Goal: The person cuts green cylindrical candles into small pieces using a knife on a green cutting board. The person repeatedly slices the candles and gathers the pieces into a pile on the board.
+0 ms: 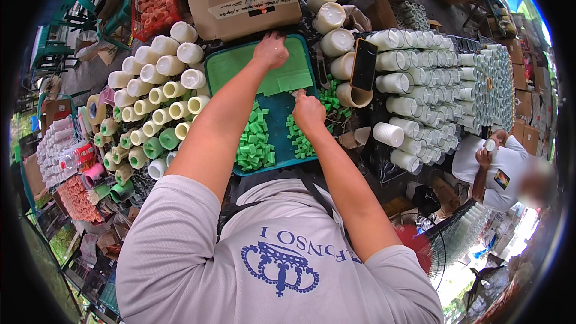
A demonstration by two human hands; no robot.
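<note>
A shallow blue-green tray (281,155) lies before me, its far part covered by a flat sheet of green wax-like material (231,72). At the far rim, my left hand (271,51) reaches over the sheet with fingers curled down on the tray's edge. My right hand (308,111) is closed at the near, cut edge of the sheet, pinching a small flat blade (294,93) that is mostly hidden by the fingers. Green cut chunks (255,141) are heaped in the tray's near left, and more pieces (298,138) lie beside my right wrist.
Rows of white and cream candles (171,66) stand left. Candle-filled glasses (408,60) crowd the right, near a dark phone (363,65). A cardboard box (246,3) sits behind the tray, a red crate (156,6) at far left. Another person (495,168) holds a white piece at right.
</note>
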